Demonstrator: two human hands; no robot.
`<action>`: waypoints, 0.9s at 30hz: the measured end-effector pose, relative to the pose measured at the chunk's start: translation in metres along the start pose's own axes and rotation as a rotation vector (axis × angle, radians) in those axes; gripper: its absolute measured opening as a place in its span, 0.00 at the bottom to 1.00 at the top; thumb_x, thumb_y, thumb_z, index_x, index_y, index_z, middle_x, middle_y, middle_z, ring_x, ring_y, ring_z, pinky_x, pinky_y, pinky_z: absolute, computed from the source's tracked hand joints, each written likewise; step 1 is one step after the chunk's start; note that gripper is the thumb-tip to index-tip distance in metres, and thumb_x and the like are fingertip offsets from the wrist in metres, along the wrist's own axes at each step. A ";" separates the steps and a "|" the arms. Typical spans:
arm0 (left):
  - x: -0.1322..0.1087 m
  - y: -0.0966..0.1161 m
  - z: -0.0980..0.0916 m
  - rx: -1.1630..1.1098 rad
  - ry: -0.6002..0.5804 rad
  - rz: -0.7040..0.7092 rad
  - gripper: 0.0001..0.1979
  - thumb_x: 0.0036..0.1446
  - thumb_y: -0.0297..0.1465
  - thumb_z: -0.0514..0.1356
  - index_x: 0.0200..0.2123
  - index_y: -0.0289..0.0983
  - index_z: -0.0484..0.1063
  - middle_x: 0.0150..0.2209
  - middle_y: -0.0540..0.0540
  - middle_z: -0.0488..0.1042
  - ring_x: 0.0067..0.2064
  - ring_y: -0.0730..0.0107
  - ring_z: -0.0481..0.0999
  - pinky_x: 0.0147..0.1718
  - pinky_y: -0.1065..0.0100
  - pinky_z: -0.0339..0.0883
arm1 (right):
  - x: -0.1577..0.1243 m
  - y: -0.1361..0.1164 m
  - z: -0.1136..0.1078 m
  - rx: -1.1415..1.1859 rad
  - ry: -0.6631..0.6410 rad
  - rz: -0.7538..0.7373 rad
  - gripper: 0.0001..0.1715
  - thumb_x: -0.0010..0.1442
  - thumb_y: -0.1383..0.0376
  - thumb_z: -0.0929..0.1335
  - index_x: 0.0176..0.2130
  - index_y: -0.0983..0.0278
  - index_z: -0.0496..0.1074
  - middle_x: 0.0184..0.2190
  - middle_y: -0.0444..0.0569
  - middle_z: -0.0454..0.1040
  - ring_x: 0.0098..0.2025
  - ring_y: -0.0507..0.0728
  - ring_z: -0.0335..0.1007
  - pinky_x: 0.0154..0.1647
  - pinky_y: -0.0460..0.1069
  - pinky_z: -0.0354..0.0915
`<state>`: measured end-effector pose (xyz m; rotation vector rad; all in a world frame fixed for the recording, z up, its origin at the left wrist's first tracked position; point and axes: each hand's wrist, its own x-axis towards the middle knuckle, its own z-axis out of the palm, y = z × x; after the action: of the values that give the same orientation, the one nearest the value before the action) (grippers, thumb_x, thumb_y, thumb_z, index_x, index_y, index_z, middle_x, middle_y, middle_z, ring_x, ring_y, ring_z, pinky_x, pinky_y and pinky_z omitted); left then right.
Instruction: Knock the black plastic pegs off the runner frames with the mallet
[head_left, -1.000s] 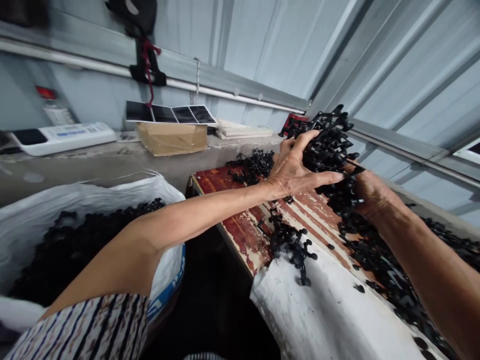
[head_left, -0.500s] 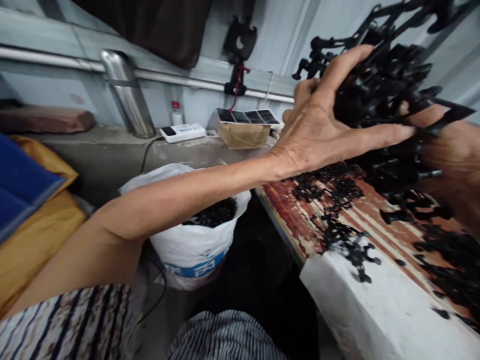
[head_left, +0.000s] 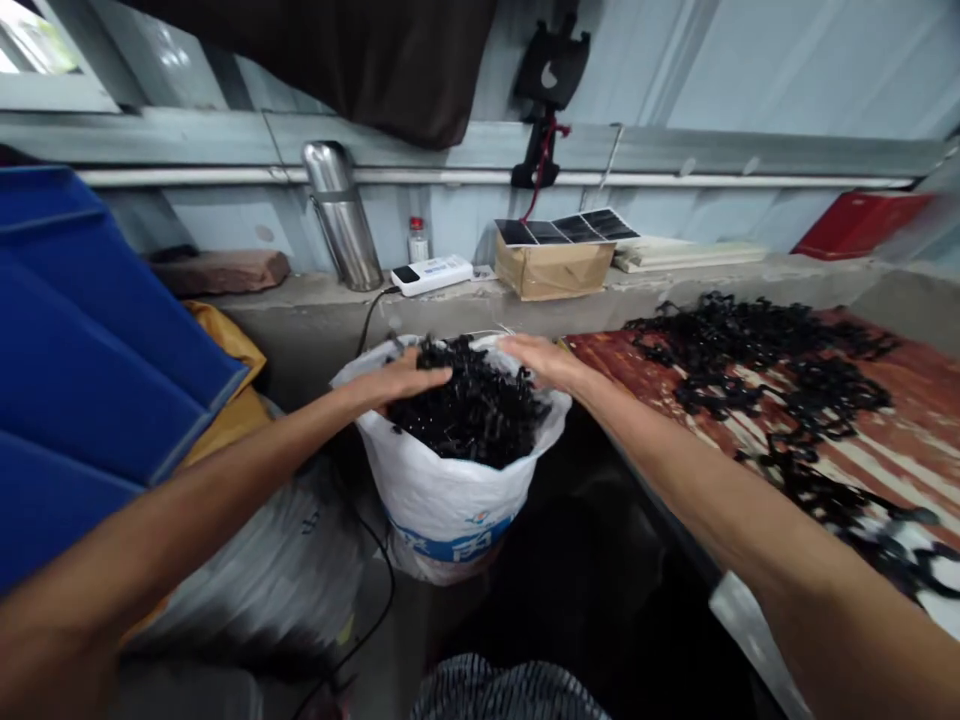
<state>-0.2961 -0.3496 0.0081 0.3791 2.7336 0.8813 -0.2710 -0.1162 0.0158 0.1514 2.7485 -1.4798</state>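
Observation:
A white woven sack [head_left: 457, 500] with a blue printed band stands on the floor, its mouth wide. Small black plastic parts [head_left: 480, 415] fill it near the rim, some blurred as if dropping. At the left side of the sack's mouth is my left hand [head_left: 409, 380], fingers stretched out, its thumb over the heap. My right hand [head_left: 541, 362] lies across the right rim, fingers extended and partly hidden by the parts. Neither hand grips anything that I can see.
On the right, a worn reddish tabletop [head_left: 892, 450] carries more black parts [head_left: 750, 340]. Along the ledge behind are a steel thermos [head_left: 345, 220], a white device [head_left: 433, 275] with a cable, and a cardboard box [head_left: 555, 268]. A blue folded sheet [head_left: 97, 370] stands at left.
Both hands have moved from above the table at right to the sack's mouth. The bunch of black parts between them was let go and now lies in the sack. My view has turned.

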 end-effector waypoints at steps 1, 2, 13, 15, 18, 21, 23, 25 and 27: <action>0.006 -0.007 -0.002 0.087 -0.105 -0.005 0.37 0.47 0.56 0.60 0.56 0.42 0.63 0.49 0.39 0.76 0.49 0.49 0.77 0.43 0.56 0.71 | 0.004 0.010 0.001 -0.048 -0.004 -0.001 0.21 0.65 0.58 0.68 0.55 0.64 0.69 0.54 0.53 0.71 0.50 0.60 0.71 0.49 0.59 0.71; 0.011 -0.011 -0.004 0.172 -0.173 0.026 0.36 0.48 0.54 0.60 0.56 0.42 0.65 0.50 0.40 0.76 0.50 0.49 0.76 0.45 0.56 0.70 | 0.006 0.020 0.000 -0.095 -0.008 -0.010 0.20 0.65 0.58 0.68 0.54 0.63 0.70 0.54 0.53 0.71 0.50 0.60 0.71 0.49 0.59 0.70; 0.011 0.023 0.029 0.314 -0.385 0.466 0.24 0.49 0.37 0.62 0.50 0.40 0.68 0.45 0.43 0.72 0.43 0.58 0.76 0.43 0.62 0.69 | -0.008 0.052 0.010 -0.485 -0.254 -0.324 0.35 0.60 0.60 0.68 0.65 0.56 0.62 0.64 0.54 0.61 0.64 0.67 0.59 0.63 0.61 0.57; 0.011 0.021 0.022 0.184 -0.483 0.452 0.24 0.54 0.36 0.57 0.55 0.39 0.63 0.39 0.46 0.74 0.35 0.66 0.75 0.35 0.66 0.69 | -0.010 0.050 0.016 -0.557 -0.362 -0.341 0.34 0.58 0.59 0.69 0.63 0.58 0.66 0.62 0.57 0.64 0.61 0.70 0.63 0.60 0.62 0.60; 0.024 0.016 0.008 0.210 -0.349 0.423 0.20 0.58 0.34 0.51 0.54 0.40 0.64 0.31 0.50 0.74 0.29 0.68 0.73 0.34 0.66 0.68 | -0.011 0.047 0.019 -0.647 -0.491 -0.341 0.31 0.60 0.57 0.67 0.60 0.61 0.69 0.57 0.58 0.69 0.54 0.67 0.71 0.55 0.59 0.65; 0.038 0.008 0.007 0.419 -0.037 0.364 0.15 0.58 0.36 0.52 0.46 0.40 0.71 0.41 0.43 0.76 0.44 0.57 0.75 0.46 0.58 0.67 | -0.015 0.043 0.014 -0.722 -0.534 -0.342 0.28 0.64 0.58 0.64 0.62 0.59 0.67 0.57 0.56 0.69 0.54 0.64 0.71 0.55 0.56 0.65; 0.041 0.000 0.022 0.523 -0.065 0.323 0.15 0.58 0.39 0.53 0.44 0.40 0.72 0.47 0.39 0.76 0.52 0.50 0.73 0.54 0.52 0.62 | -0.019 0.040 0.012 -0.768 -0.555 -0.336 0.28 0.63 0.59 0.65 0.62 0.58 0.67 0.56 0.56 0.70 0.54 0.64 0.71 0.55 0.56 0.65; 0.038 -0.009 0.041 0.517 -0.185 0.354 0.19 0.57 0.43 0.54 0.45 0.39 0.73 0.49 0.37 0.76 0.55 0.48 0.72 0.58 0.49 0.58 | -0.022 0.038 0.011 -0.810 -0.582 -0.324 0.29 0.60 0.61 0.68 0.60 0.59 0.69 0.54 0.56 0.72 0.54 0.65 0.72 0.55 0.55 0.65; 0.038 -0.016 0.056 0.430 -0.143 0.406 0.26 0.53 0.49 0.56 0.48 0.38 0.72 0.51 0.37 0.76 0.57 0.47 0.71 0.59 0.50 0.57 | -0.019 0.037 0.014 -0.848 -0.588 -0.304 0.30 0.58 0.63 0.69 0.60 0.59 0.69 0.54 0.56 0.72 0.55 0.66 0.71 0.54 0.55 0.65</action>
<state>-0.3174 -0.3203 -0.0511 1.0628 2.7366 0.3112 -0.2487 -0.1095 -0.0216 -0.6180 2.6530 -0.1850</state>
